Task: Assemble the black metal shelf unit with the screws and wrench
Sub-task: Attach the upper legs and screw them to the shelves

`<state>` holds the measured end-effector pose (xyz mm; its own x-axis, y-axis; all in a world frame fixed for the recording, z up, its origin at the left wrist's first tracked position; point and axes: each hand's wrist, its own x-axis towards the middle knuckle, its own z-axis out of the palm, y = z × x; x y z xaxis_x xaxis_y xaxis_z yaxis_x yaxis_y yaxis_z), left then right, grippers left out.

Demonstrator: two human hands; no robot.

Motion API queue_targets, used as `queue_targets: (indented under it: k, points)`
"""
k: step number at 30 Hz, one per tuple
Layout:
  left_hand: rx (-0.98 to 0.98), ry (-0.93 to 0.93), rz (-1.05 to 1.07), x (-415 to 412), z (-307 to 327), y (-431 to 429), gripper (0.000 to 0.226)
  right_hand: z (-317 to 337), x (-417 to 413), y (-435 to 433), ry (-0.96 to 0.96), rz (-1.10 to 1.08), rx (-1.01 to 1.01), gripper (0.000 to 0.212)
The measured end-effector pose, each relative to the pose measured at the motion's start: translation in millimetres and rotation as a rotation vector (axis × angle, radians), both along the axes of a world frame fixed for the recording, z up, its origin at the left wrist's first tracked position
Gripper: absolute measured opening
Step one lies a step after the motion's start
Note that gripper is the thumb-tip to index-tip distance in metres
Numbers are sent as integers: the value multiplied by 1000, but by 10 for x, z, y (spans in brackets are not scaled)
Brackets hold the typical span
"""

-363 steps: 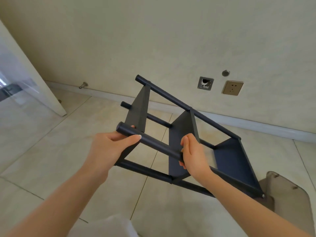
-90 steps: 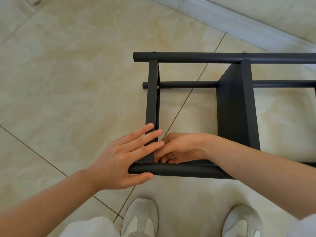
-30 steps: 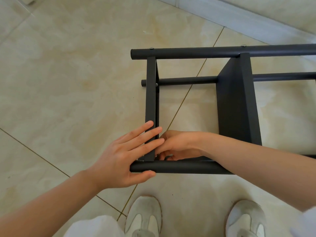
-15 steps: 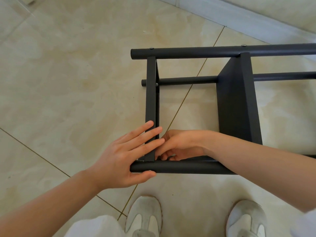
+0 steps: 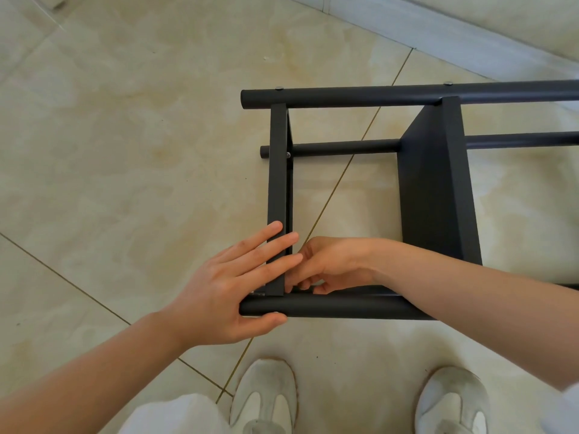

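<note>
beside the near tube [image 5: 344, 306], right hand [image 5: 335, 264] fingertips obscured.

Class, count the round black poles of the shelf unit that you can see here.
3: a far pole, a middle pole lower down, and a near pole nearest the shoes. A fourth may be hidden.

We are looking down at a floor [image 5: 125, 151] of large glossy tiles, cream with cloudy beige marbling, and thin dark grout lines [image 5: 62, 277] are running across it on the diagonal. Along the upper right a pale grey skirting board [image 5: 438, 36] is meeting the tiles, with a strip of cream wall [image 5: 517, 20] showing above it. Soft, even light is falling over the floor and giving the tiles a faint sheen, and we are catching the edge of a small pale object [image 5: 58, 0] in the top left corner, too cropped to name.
</note>
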<state>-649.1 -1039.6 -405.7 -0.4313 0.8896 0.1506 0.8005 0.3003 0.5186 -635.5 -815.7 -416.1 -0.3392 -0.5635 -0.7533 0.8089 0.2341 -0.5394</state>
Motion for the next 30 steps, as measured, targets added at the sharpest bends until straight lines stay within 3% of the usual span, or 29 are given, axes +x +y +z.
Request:
queue_targets:
  k: [3, 16, 25, 29, 30]
  points:
    - [-3, -2, -1, 5, 0, 0, 64, -9, -5, -64, 7, -1, 8, 15]
    - [5, -14, 3, 5, -23, -5, 64, 0, -1, -48, 18, 10, 10, 4]
    - [18, -15, 3, 6, -1, 0, 62, -24, -2, 5, -40, -34, -106, 22]
    - [24, -21, 4, 9, -8, 2, 62, -3, 6, 0, -41, -33, -105, 9]
    - [26, -24, 5, 11, -9, 5, 62, 2, 9, -5, -33, -35, -99, 16]
